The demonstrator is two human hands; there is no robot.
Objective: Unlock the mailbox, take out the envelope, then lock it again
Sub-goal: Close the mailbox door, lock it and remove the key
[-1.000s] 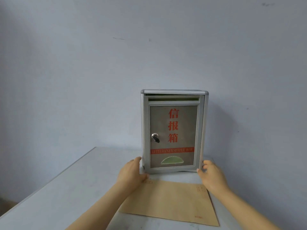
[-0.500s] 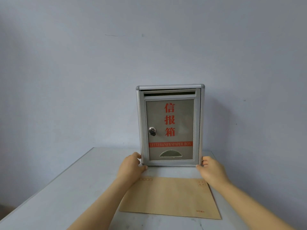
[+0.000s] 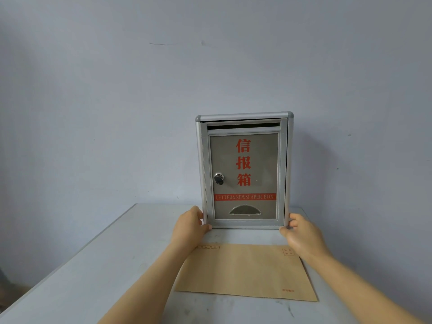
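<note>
we see a pale blue-grey wall point(image 3: 163, 90) filling most of the view, with a white table point(image 3: 93, 265) pushed up against it. on the far part of the table stands a silver mailbox point(image 3: 244, 171), upright, its door facing us and closed flush in its frame. the door carries red chinese characters, a red band reading "letter&newspaper box", a dark slot point(image 3: 243, 126) along the top and a small arched window point(image 3: 244, 210) near the bottom. in front of the mailbox a brown envelope point(image 3: 247, 272) lies flat on the table, its near right corner reaching close to the table's front area, its left end partly under our left forearm. our left hand point(image 3: 188, 226) is pressed against the lower left corner of the mailbox, thumb at the front edge, fingers around the side. our right hand point(image 3: 301, 232) grips the lower right corner the same way. the hands are well apart, one on each side of the box, both clamped on it. smallest of all, a key point(image 3: 219, 181) sits in the round lock point(image 3: 219, 177) on the left side of the door, its dark head hanging downward.
</note>
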